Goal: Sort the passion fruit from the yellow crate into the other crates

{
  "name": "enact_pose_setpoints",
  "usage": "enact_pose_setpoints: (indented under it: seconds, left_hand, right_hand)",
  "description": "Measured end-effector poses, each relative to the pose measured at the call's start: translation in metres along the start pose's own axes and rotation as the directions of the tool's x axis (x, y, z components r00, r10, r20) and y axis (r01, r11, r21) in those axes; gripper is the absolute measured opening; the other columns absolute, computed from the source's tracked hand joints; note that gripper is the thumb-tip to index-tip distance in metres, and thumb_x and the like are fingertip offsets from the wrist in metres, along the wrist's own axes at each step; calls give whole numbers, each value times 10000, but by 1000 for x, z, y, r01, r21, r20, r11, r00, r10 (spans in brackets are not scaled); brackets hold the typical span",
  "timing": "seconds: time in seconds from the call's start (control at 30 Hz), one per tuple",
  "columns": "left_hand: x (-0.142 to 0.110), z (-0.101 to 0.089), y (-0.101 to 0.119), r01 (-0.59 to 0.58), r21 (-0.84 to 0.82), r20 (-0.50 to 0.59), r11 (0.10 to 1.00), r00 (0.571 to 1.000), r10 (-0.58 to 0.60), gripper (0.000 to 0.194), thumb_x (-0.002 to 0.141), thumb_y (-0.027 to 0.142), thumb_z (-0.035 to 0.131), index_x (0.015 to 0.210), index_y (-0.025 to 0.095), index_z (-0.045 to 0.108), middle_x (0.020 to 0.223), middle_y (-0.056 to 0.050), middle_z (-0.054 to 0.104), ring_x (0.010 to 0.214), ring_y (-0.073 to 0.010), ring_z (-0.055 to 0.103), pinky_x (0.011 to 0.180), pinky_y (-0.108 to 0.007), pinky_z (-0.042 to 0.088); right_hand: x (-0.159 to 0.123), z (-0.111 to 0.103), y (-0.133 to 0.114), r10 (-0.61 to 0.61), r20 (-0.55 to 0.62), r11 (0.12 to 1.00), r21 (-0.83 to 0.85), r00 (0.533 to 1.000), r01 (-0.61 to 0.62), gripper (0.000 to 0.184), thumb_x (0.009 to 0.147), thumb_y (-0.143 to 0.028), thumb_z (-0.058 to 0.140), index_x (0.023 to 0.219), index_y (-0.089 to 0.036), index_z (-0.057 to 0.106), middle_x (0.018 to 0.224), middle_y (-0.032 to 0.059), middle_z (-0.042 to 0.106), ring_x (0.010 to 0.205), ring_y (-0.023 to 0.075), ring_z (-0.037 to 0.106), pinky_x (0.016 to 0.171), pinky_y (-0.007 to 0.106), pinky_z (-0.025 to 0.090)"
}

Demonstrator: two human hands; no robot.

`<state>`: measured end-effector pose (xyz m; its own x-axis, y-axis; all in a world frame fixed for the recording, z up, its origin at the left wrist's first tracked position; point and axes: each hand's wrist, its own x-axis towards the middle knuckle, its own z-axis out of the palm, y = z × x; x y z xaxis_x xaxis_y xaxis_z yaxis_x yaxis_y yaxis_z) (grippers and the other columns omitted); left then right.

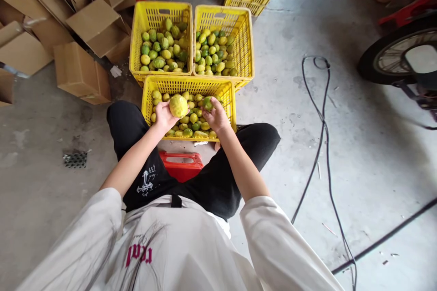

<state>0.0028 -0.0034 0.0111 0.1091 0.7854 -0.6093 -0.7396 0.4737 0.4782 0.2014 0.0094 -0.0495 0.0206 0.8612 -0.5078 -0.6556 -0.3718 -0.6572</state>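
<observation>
Looks like a produce storeroom: bare concrete floor [280, 104], fruit crates [244, 32] below and beyond the hands [165, 116], cardboard boxes [73, 72] left, motorbike wheel [392, 59] far right.

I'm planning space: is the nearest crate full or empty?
Partly filled: fruit lies inside the crate, with slatted back wall showing above.

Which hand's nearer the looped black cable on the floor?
Right. Both are left of the looped black cable; the right hand, with the green fruit, is closer, the left hand, with the yellow fruit, farther away.
</observation>
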Motion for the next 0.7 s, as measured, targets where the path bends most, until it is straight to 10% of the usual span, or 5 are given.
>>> enact_pose_setpoints:
  seconds: [0.3,0.7]
  left_hand:
    - [5,-5,-3,28,76,11,997,1000,-28,302,1025,409,584,1250,273,732,1025,-28,802,1043,-219,809,992,-351,665]
    - [7,-7,-2,61,11,64,998,996,-62,389,1050,409,501,1333,193,660,1203,-121,815,1268,-338,775,1052,-506,654]
  right_hand:
    - [-11,9,-5,84,104,996,-25,991,-81,415,843,-537,905,987,-280,612,743,-75,602,537,84,464,432,191,365]
    - [-12,9,-8,72,210,997,-39,975,-65,444,861,-403,739,1285,-323,636,1066,15,794,1040,270,772,839,397,677]
